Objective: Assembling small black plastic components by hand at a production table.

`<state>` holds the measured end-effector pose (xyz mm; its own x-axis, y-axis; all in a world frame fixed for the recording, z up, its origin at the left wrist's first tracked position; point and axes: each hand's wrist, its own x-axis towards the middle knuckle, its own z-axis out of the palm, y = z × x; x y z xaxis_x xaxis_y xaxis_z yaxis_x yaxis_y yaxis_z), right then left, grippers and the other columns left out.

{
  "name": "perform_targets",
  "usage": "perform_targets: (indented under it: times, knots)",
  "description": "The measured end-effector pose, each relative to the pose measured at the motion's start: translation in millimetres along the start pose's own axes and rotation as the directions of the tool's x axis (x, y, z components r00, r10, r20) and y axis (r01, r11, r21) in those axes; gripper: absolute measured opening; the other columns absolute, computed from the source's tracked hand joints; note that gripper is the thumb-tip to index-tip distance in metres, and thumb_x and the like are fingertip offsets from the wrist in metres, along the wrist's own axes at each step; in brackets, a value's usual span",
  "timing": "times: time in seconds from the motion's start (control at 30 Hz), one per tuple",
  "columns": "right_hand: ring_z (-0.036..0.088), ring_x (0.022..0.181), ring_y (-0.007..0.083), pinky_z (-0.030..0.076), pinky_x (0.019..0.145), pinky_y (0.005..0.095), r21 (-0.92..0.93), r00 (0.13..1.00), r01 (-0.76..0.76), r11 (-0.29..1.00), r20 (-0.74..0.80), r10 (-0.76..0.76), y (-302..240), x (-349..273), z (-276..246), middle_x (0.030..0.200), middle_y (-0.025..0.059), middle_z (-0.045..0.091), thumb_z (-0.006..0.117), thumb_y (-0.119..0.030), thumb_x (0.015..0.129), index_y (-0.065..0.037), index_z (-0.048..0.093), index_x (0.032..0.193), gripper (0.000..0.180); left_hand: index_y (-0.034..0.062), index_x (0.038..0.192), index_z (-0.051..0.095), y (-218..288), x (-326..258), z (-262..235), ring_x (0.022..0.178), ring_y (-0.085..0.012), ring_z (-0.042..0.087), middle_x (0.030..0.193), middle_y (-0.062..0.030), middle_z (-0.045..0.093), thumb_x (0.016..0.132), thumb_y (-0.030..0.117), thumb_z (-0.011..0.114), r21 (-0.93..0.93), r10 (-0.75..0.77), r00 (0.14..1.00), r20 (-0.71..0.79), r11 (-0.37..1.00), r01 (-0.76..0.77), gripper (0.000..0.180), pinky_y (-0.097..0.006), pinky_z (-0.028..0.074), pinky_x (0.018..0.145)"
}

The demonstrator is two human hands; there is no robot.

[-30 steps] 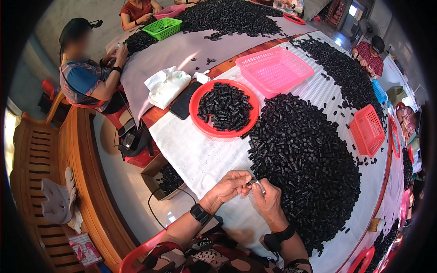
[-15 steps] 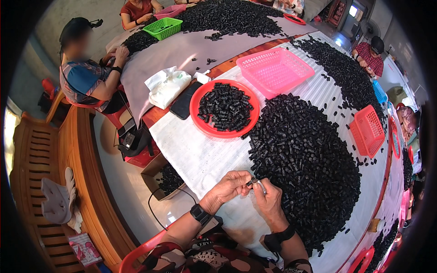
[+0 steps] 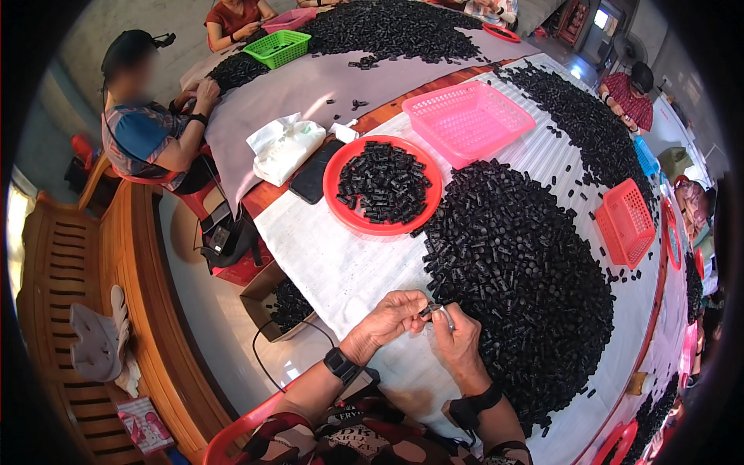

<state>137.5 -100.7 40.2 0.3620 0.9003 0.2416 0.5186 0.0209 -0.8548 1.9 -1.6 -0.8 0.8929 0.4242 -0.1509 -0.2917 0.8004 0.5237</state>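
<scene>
Between the thumb and fingers of my left hand [image 3: 391, 319] is a small black plastic part [image 3: 425, 310]. My right hand [image 3: 459, 341] is closed on a slim grey metal tool [image 3: 446, 316], whose end meets the part; its exact kind is too small to make out. Both hands are close together over the white-covered table [image 3: 341, 275], at the near left edge of a large pile of black plastic parts [image 3: 515, 287]. Beyond them, a round red tray [image 3: 333, 186] holds more of the same parts.
A pink basket [image 3: 469, 124], a tissue pack [image 3: 287, 147] and a dark phone [image 3: 316, 172] lie farther back. A red basket [image 3: 626, 225] stands to the right. Beside the table's left edge, a cardboard box [image 3: 260, 298] holds black parts. Co-workers [image 3: 155, 132] sit around the tables.
My hands stay in nearly the same place, with a slight shift of the right fingers and tool at the part. Nothing else visibly differs around them.
</scene>
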Motion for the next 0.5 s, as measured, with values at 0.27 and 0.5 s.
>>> perform_targets:
  times: [0.27,0.5]
  knots:
    - [0.057,0.056,0.0370,0.045,0.049,0.0388,-0.018,0.999,-0.008,1.000,0.031,0.009,-0.2,0.3,-1.2,0.064,0.0186,0.056,0.058,-0.019,0.089,-0.001,0.052,0.074,0.023,-0.0028,0.094,0.059,1.6,-0.6,2.5,0.063,-0.0088,0.053,0.080,-0.0053,0.059,0.095,0.016,0.056,-0.007,0.010,1.000,0.007,1.000,-0.010,0.019,-0.022,0.043,0.057]
    - [0.059,0.056,0.0339,0.045,0.049,0.0382,-0.056,0.997,-0.010,0.998,0.071,0.014,-5.6,0.8,-2.0,0.063,0.0166,0.057,0.059,-0.017,0.088,-0.002,0.053,0.073,0.022,-0.0013,0.094,0.058,1.5,-0.6,3.0,0.061,-0.0081,0.053,0.080,-0.0041,0.060,0.095,0.015,0.055,0.028,0.005,1.000,-0.026,1.000,-0.004,0.017,-0.022,0.044,0.055]
